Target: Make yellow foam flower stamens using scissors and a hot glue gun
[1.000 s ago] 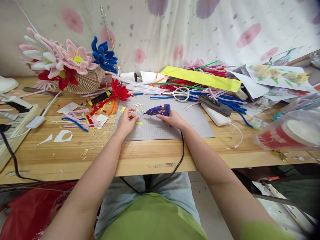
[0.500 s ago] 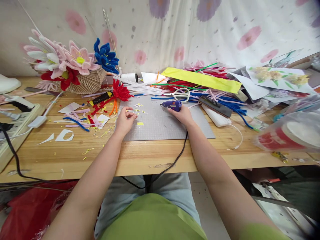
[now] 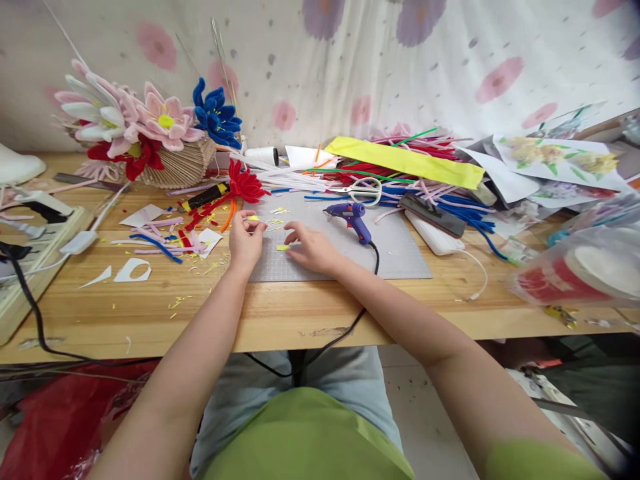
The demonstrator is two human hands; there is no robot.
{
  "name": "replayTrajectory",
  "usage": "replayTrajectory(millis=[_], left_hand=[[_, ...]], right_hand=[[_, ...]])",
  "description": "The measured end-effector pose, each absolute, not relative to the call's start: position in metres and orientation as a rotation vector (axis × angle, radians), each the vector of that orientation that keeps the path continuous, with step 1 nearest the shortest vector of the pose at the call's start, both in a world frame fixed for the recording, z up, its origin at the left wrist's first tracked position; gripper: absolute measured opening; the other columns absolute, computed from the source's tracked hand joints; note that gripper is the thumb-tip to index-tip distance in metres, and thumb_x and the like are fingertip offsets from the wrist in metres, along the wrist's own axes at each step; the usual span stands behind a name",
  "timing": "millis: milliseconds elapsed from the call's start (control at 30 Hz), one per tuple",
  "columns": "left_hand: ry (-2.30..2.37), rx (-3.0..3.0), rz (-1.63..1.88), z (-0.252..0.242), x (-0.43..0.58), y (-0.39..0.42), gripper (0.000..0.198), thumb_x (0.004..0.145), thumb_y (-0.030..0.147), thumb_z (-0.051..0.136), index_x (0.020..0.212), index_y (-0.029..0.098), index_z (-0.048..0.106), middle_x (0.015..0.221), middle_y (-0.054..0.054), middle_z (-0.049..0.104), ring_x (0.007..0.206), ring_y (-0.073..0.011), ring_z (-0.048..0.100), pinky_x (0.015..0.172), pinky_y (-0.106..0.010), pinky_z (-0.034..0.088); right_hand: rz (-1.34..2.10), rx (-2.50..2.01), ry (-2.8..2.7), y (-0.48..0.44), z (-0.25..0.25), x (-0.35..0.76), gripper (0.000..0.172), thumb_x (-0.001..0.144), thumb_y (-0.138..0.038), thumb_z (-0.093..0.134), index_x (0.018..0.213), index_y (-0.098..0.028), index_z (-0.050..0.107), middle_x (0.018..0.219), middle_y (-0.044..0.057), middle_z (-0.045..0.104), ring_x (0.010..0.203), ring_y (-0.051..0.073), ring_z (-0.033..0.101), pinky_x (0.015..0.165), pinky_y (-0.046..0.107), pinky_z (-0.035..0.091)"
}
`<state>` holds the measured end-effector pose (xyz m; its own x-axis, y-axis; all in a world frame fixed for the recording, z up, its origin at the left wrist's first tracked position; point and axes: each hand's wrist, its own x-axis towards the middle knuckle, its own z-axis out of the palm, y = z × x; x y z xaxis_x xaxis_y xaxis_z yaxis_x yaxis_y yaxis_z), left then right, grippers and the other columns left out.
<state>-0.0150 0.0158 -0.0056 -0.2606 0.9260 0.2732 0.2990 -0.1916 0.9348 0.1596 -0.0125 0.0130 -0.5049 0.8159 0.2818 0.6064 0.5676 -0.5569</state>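
Note:
My left hand (image 3: 247,241) is closed in a pinch at the left part of the grey cutting mat (image 3: 395,257); thin pale strands show at its fingertips, too small to name surely. My right hand (image 3: 311,248) has its fingers apart over the mat, beside a small yellow piece (image 3: 283,247). Right of it the purple glue gun (image 3: 353,220) lies on the mat, its black cord running off the table's front. The red fuzzy flower (image 3: 246,181) lies just behind my left hand.
White-handled scissors (image 3: 366,191), a yellow strip (image 3: 405,162) and many fuzzy stems lie behind the mat. Fuzzy flowers (image 3: 165,120) stand at the back left. A power strip (image 3: 45,267) is at the far left, a bagged red cup (image 3: 565,273) at the right.
My right hand has let go of the glue gun, which now lies on the mat, and has moved left toward my left hand. The left hand has hardly moved.

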Motion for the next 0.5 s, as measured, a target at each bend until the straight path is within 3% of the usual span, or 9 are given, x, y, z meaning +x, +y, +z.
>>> replayTrajectory(millis=[200, 500], left_hand=[[1.504, 1.446, 1.488, -0.004, -0.015, 0.016, 0.027, 0.072, 0.019, 0.058, 0.095, 0.021, 0.044, 0.073, 0.003, 0.064, 0.068, -0.0114, 0.062, 0.068, -0.025, 0.045], [1.5, 1.439, 1.496, -0.011, -0.015, 0.02, 0.028, 0.071, 0.021, 0.06, 0.095, 0.021, 0.046, 0.073, 0.002, 0.063, 0.072, -0.0124, 0.063, 0.071, -0.026, 0.045]], right_hand=[[0.38, -1.243, -2.375, -0.008, 0.004, 0.144, 0.032, 0.079, -0.011, 0.044, 0.11, -0.018, 0.044, 0.092, 0.007, 0.066, 0.09, 0.021, 0.059, 0.078, 0.033, 0.042], [0.968, -1.25, -1.679, 0.006, -0.009, 0.16, 0.038, 0.066, -0.013, 0.053, 0.098, -0.023, 0.037, 0.078, -0.005, 0.058, 0.069, 0.01, 0.057, 0.071, 0.025, 0.046]])
